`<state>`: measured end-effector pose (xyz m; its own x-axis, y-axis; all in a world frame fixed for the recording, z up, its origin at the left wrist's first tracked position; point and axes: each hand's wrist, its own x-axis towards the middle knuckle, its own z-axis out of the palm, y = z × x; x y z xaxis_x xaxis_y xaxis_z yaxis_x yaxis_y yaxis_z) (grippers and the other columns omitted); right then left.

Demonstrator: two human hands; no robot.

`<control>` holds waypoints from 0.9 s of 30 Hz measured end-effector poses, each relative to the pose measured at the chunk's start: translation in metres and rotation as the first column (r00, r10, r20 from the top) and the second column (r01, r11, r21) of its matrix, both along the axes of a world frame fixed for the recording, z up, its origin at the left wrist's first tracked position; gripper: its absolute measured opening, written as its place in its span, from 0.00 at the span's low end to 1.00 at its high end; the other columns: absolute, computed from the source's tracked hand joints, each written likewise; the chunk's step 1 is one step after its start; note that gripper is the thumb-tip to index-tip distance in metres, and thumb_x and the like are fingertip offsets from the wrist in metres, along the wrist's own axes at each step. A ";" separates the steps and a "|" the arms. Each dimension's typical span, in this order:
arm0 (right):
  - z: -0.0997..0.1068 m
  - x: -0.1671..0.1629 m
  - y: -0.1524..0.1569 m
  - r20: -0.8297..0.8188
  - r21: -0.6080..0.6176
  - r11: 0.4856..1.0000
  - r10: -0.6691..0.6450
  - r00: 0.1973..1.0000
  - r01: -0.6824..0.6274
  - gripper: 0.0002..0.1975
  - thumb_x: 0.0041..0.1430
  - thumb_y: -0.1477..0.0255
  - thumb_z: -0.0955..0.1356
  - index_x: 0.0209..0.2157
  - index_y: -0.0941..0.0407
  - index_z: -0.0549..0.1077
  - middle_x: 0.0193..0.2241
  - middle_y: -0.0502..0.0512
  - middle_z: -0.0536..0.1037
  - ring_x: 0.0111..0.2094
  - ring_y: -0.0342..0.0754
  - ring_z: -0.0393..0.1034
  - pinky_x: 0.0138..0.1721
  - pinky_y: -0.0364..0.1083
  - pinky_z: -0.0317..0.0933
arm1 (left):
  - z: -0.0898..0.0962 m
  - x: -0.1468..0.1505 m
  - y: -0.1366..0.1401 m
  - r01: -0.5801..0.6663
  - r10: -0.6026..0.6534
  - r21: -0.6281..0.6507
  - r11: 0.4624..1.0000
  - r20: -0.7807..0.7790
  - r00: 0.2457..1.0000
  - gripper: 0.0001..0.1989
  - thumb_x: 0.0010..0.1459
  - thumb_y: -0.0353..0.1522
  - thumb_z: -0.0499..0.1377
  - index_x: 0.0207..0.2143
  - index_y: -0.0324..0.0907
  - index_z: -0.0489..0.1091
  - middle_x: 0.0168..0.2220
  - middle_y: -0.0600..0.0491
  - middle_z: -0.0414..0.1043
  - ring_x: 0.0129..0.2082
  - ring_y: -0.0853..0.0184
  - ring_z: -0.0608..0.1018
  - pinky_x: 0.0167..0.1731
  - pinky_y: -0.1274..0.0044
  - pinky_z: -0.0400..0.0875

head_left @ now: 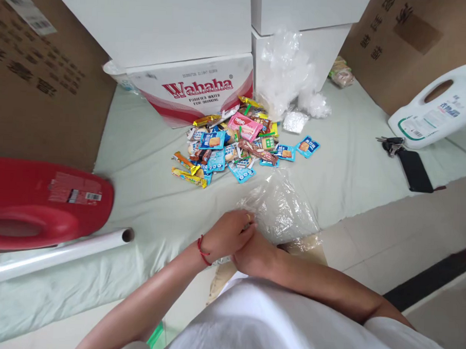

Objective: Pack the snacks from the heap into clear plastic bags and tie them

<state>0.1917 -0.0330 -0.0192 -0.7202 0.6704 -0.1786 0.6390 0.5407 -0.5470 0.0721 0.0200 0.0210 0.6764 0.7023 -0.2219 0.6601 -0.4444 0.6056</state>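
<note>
Head view: left hand (228, 235) and right hand (256, 253) overlap beside the clear plastic bag (281, 210) on the green cloth (349, 166); whether either grip clamps film, I cannot tell. A hard tug could tear such thin-looking plastic.

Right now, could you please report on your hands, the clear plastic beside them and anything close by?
Left hand and right hand together, grip details hidden. Clear plastic wrinkled, at the hands. Snack pile just beyond it.
</note>
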 end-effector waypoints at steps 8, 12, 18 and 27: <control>0.027 0.008 0.005 0.113 -0.091 0.992 -0.075 0.991 0.085 0.21 0.65 0.72 0.66 0.56 0.66 0.73 0.54 0.73 0.78 0.41 0.59 0.81 0.40 0.53 0.73 | -0.031 -0.028 0.006 -0.324 0.312 0.206 0.923 0.088 0.946 0.20 0.65 0.38 0.54 0.55 0.41 0.75 0.67 0.40 0.66 0.71 0.49 0.62 0.67 0.54 0.66; 0.027 0.009 0.001 0.095 -0.041 0.992 -0.114 0.989 0.118 0.17 0.65 0.71 0.65 0.52 0.63 0.74 0.62 0.72 0.71 0.35 0.55 0.80 0.36 0.52 0.72 | -0.050 -0.031 0.020 -0.465 0.452 0.256 0.847 0.110 0.885 0.23 0.58 0.35 0.60 0.54 0.36 0.75 0.70 0.36 0.60 0.73 0.45 0.59 0.70 0.53 0.59; 0.019 0.009 -0.008 0.062 0.063 0.991 -0.119 0.991 0.115 0.14 0.68 0.70 0.63 0.50 0.61 0.73 0.72 0.69 0.58 0.33 0.49 0.77 0.32 0.50 0.70 | -0.060 -0.038 0.043 -0.630 0.598 -0.011 0.776 0.328 0.731 0.17 0.60 0.34 0.55 0.47 0.40 0.79 0.61 0.43 0.74 0.61 0.54 0.76 0.66 0.58 0.67; 0.004 0.007 -0.022 0.014 0.235 0.972 0.002 1.000 -0.005 0.12 0.68 0.76 0.61 0.46 0.61 0.75 0.67 0.66 0.66 0.43 0.54 0.75 0.38 0.51 0.68 | -0.061 -0.044 0.085 -0.663 0.701 -0.274 0.696 0.455 0.549 0.13 0.52 0.37 0.62 0.37 0.41 0.82 0.50 0.44 0.82 0.55 0.54 0.79 0.62 0.59 0.69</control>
<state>0.1989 -0.0550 -0.0153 -0.7212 0.6923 -0.0261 0.6434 0.6552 -0.3959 0.0285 0.1048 -0.0397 0.0185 0.9972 -0.0730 0.3488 0.0620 0.9351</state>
